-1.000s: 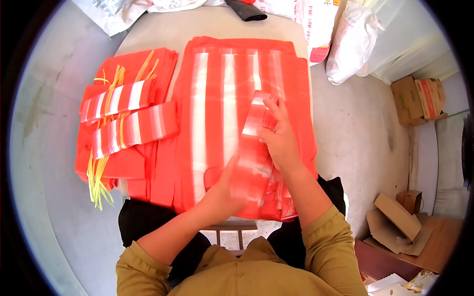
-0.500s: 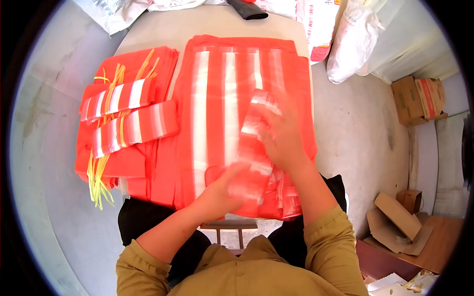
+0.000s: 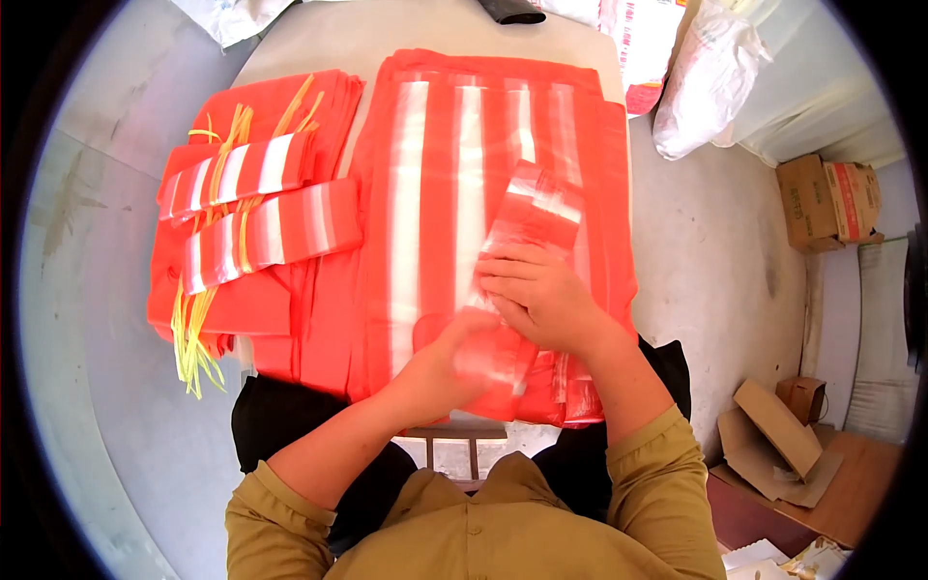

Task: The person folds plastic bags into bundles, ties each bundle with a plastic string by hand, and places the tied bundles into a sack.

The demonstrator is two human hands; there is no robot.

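A narrow folded bundle of red plastic bags (image 3: 539, 208) with whitish stripes lies slantwise on a wide stack of red-and-white striped plastic bags (image 3: 440, 222). My right hand (image 3: 546, 298) is closed over the middle of the bundle, fingers curled round its left edge. At the bundle's lower end is my left hand (image 3: 449, 367), its fingers smeared by motion, so their grip is unclear. To the left, two folded striped bundles (image 3: 275, 232) rest on another red pile (image 3: 242, 324), with yellow ties (image 3: 198, 338) under and across them.
The stacks lie on a beige table (image 3: 329, 39). White printed sacks (image 3: 648, 43) and a dark tube-like object (image 3: 514, 10) are at its far edge. Cardboard boxes (image 3: 817, 203) stand on the right; an opened carton (image 3: 773, 445) lies nearer. A stool frame (image 3: 454, 449) shows below the table.
My right hand has come down along the bundle, from its upper part to its middle, and its fingers have closed over it. My left hand remains near the lower end. The whole view has shifted slightly.
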